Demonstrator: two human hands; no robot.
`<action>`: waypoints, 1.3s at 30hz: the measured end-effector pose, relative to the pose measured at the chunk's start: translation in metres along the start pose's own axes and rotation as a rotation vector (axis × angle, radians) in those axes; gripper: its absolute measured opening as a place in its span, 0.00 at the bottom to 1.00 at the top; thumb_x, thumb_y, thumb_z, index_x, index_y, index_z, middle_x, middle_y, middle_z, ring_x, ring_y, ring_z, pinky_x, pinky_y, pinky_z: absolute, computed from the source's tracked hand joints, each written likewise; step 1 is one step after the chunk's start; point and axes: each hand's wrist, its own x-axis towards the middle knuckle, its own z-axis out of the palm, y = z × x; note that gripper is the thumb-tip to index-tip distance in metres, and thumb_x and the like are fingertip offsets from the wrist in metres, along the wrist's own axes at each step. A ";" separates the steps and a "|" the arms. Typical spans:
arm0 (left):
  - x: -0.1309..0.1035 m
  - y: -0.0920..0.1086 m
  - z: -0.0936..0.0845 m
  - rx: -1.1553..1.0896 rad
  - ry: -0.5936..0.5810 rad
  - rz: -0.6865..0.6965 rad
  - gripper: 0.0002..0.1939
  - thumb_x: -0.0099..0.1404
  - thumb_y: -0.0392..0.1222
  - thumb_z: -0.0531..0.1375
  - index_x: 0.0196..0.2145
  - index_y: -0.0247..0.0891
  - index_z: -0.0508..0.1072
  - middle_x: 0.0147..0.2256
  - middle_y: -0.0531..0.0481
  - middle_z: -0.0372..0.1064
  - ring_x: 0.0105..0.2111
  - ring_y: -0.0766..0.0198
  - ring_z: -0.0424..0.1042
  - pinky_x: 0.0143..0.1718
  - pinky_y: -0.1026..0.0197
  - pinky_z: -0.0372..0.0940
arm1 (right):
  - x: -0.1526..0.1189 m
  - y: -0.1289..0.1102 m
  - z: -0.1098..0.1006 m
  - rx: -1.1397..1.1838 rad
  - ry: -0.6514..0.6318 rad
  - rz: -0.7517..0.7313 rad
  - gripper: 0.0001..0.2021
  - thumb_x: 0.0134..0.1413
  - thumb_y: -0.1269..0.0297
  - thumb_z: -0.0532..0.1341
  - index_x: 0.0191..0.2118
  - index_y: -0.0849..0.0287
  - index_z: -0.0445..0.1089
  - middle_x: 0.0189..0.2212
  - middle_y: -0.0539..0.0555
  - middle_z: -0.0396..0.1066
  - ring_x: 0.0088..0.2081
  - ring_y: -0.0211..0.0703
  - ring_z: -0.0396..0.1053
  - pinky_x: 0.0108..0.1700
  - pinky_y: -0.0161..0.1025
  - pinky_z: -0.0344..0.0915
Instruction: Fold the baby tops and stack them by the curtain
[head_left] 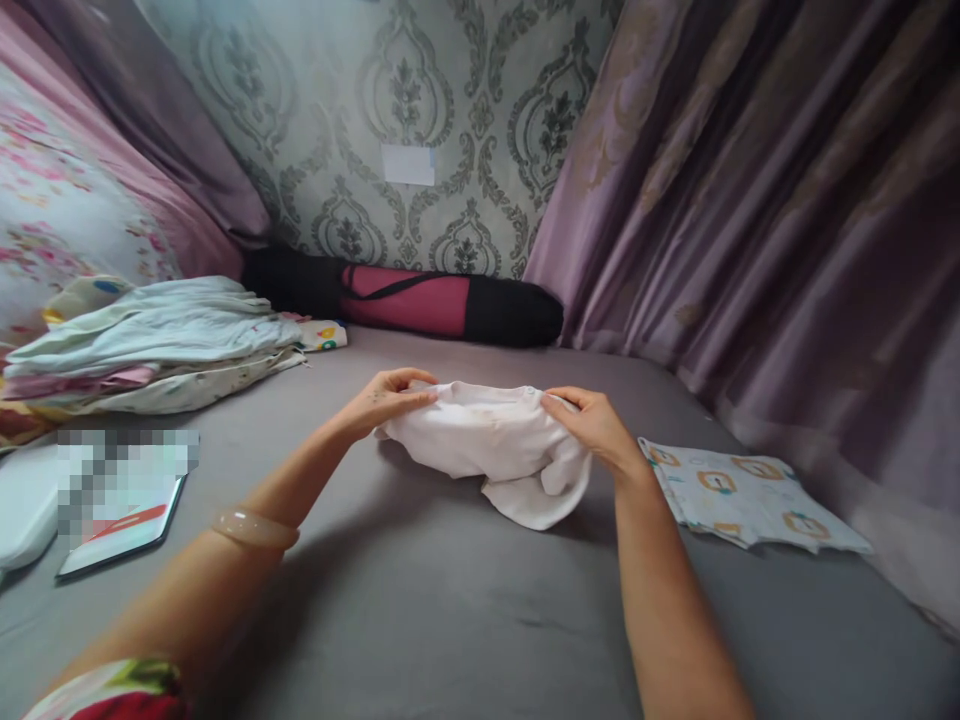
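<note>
Both hands' fingers point(411, 399) point(564, 406) pinch a bunched white garment point(491, 440). Its folds hide its lower part; pixelation obscures the tablet point(127, 515).

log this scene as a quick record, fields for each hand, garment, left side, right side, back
left hand: grips one end of the garment's neckline
right hand: grips the other end
garment: white, held bunched, lower part hanging
left side: pile of clothes, phone-like device
right side: lion-print cloth, flat
back: red and black bag by the wall
</note>
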 end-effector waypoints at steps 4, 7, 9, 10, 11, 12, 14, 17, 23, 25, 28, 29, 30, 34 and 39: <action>0.001 -0.003 0.003 -0.013 0.032 0.003 0.20 0.51 0.55 0.68 0.38 0.40 0.79 0.30 0.50 0.73 0.27 0.65 0.67 0.25 0.67 0.56 | -0.002 -0.002 -0.002 -0.020 -0.018 0.003 0.15 0.46 0.53 0.67 0.38 0.57 0.79 0.38 0.54 0.79 0.42 0.49 0.75 0.48 0.43 0.67; 0.001 -0.005 0.005 -0.002 0.067 0.005 0.18 0.51 0.55 0.68 0.35 0.40 0.80 0.28 0.51 0.73 0.26 0.66 0.66 0.24 0.67 0.55 | -0.002 -0.004 -0.001 -0.042 -0.036 0.003 0.15 0.45 0.54 0.67 0.38 0.56 0.78 0.37 0.53 0.79 0.41 0.48 0.74 0.47 0.42 0.67; 0.000 -0.005 0.006 0.012 0.089 0.011 0.18 0.51 0.55 0.67 0.33 0.39 0.80 0.27 0.51 0.72 0.26 0.66 0.66 0.24 0.67 0.55 | -0.003 -0.005 0.000 -0.076 -0.047 0.003 0.14 0.46 0.54 0.66 0.37 0.56 0.78 0.36 0.53 0.79 0.40 0.48 0.74 0.46 0.42 0.67; -0.001 -0.004 0.006 0.017 0.097 0.011 0.18 0.51 0.55 0.67 0.33 0.39 0.80 0.27 0.51 0.72 0.26 0.66 0.66 0.24 0.67 0.55 | -0.003 -0.006 0.000 -0.097 -0.050 -0.001 0.13 0.47 0.54 0.66 0.36 0.56 0.78 0.36 0.52 0.79 0.40 0.48 0.74 0.46 0.41 0.66; -0.001 -0.004 0.005 0.021 0.107 0.013 0.18 0.52 0.56 0.67 0.33 0.38 0.79 0.27 0.51 0.72 0.26 0.66 0.66 0.24 0.67 0.55 | -0.003 -0.006 0.001 -0.116 -0.052 -0.007 0.13 0.48 0.54 0.65 0.36 0.57 0.78 0.35 0.52 0.79 0.40 0.48 0.74 0.45 0.41 0.66; -0.002 -0.003 0.004 0.026 0.119 0.021 0.19 0.52 0.57 0.66 0.33 0.38 0.79 0.28 0.51 0.72 0.27 0.66 0.66 0.25 0.67 0.56 | -0.003 -0.006 0.001 -0.133 -0.052 -0.014 0.13 0.49 0.53 0.65 0.35 0.57 0.78 0.35 0.52 0.78 0.39 0.48 0.74 0.44 0.41 0.66; -0.003 -0.002 0.002 0.047 0.163 0.065 0.20 0.52 0.58 0.66 0.31 0.37 0.79 0.31 0.49 0.72 0.29 0.65 0.67 0.26 0.67 0.57 | -0.003 -0.004 0.002 -0.160 -0.048 -0.016 0.14 0.50 0.52 0.64 0.35 0.57 0.78 0.34 0.53 0.78 0.39 0.49 0.74 0.43 0.41 0.66; -0.005 0.002 -0.002 0.069 0.241 0.123 0.20 0.51 0.59 0.67 0.28 0.37 0.79 0.35 0.47 0.72 0.32 0.63 0.68 0.28 0.66 0.59 | 0.000 -0.001 0.000 -0.206 -0.028 -0.030 0.16 0.51 0.49 0.63 0.35 0.58 0.78 0.34 0.54 0.78 0.39 0.49 0.73 0.42 0.42 0.66; -0.009 0.024 0.003 -0.072 0.304 0.137 0.20 0.54 0.58 0.64 0.31 0.36 0.78 0.27 0.50 0.72 0.28 0.64 0.67 0.27 0.65 0.58 | 0.015 -0.019 -0.010 -0.337 0.014 -0.139 0.20 0.54 0.46 0.59 0.35 0.57 0.78 0.33 0.54 0.77 0.35 0.48 0.71 0.37 0.41 0.64; -0.008 0.041 0.003 -0.088 0.419 0.232 0.18 0.55 0.56 0.64 0.30 0.36 0.77 0.28 0.51 0.73 0.29 0.64 0.67 0.28 0.65 0.59 | 0.019 -0.037 -0.018 -0.371 0.044 -0.192 0.21 0.56 0.45 0.57 0.35 0.57 0.77 0.30 0.53 0.76 0.31 0.45 0.69 0.33 0.40 0.63; -0.012 0.082 -0.007 -0.026 0.509 0.405 0.14 0.56 0.52 0.65 0.30 0.37 0.77 0.30 0.51 0.74 0.32 0.63 0.69 0.31 0.64 0.61 | 0.020 -0.071 -0.038 -0.374 0.115 -0.269 0.20 0.57 0.43 0.58 0.34 0.55 0.77 0.27 0.51 0.74 0.27 0.43 0.67 0.29 0.38 0.60; -0.014 0.098 -0.013 0.007 0.522 0.454 0.13 0.56 0.51 0.65 0.29 0.37 0.76 0.30 0.51 0.74 0.34 0.62 0.70 0.31 0.64 0.62 | 0.020 -0.082 -0.047 -0.361 0.153 -0.282 0.20 0.56 0.43 0.59 0.34 0.54 0.77 0.26 0.51 0.73 0.26 0.42 0.66 0.28 0.38 0.60; -0.017 0.115 -0.021 0.034 0.532 0.493 0.12 0.55 0.50 0.66 0.30 0.38 0.76 0.30 0.51 0.73 0.35 0.62 0.70 0.32 0.64 0.62 | 0.020 -0.091 -0.054 -0.327 0.180 -0.296 0.19 0.56 0.43 0.59 0.35 0.53 0.77 0.27 0.51 0.74 0.26 0.43 0.66 0.27 0.38 0.59; -0.018 0.164 -0.048 0.141 0.473 0.514 0.07 0.58 0.44 0.63 0.31 0.37 0.77 0.27 0.53 0.70 0.36 0.59 0.71 0.33 0.63 0.62 | 0.030 -0.110 -0.071 -0.238 0.104 -0.333 0.18 0.55 0.43 0.60 0.36 0.52 0.77 0.27 0.53 0.74 0.26 0.43 0.66 0.26 0.38 0.59; 0.015 0.157 -0.060 0.359 0.378 0.427 0.04 0.50 0.39 0.66 0.22 0.37 0.76 0.20 0.54 0.66 0.32 0.61 0.70 0.34 0.64 0.61 | 0.052 -0.113 -0.064 -0.335 0.056 -0.306 0.20 0.53 0.43 0.62 0.33 0.57 0.77 0.26 0.51 0.73 0.26 0.39 0.64 0.27 0.37 0.57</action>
